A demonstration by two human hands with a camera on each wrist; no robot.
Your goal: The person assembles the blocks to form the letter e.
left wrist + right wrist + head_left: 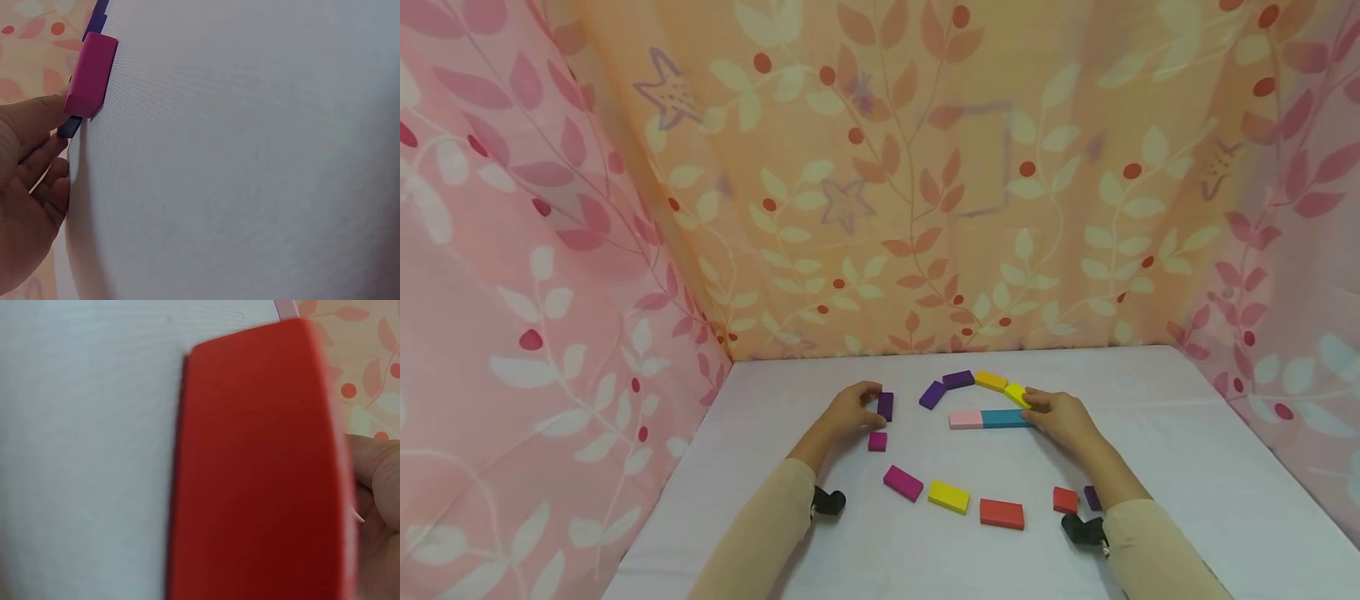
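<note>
My left hand [852, 408] pinches a dark purple block [886, 407] by its ends at the left of the layout. In the left wrist view, a corner of that block [70, 127] shows behind a magenta block [94, 69], beside the left hand [31, 169]. My right hand [1066, 419] has its fingertips on the right end of a yellow block [1017, 393]. Its thumb lies by the end of a blue block [1004, 419], which abuts a pink block [966, 419]. A red block [256, 469] hides much of the right hand [378, 500] in the right wrist view.
Two purple blocks [932, 395] [958, 380] and an orange-yellow block [991, 381] continue the back arc. Nearer lie magenta [903, 483], yellow [949, 497] and red blocks [1002, 513]. A small red block [1065, 500] and a purple block [1092, 498] sit near the right wrist.
</note>
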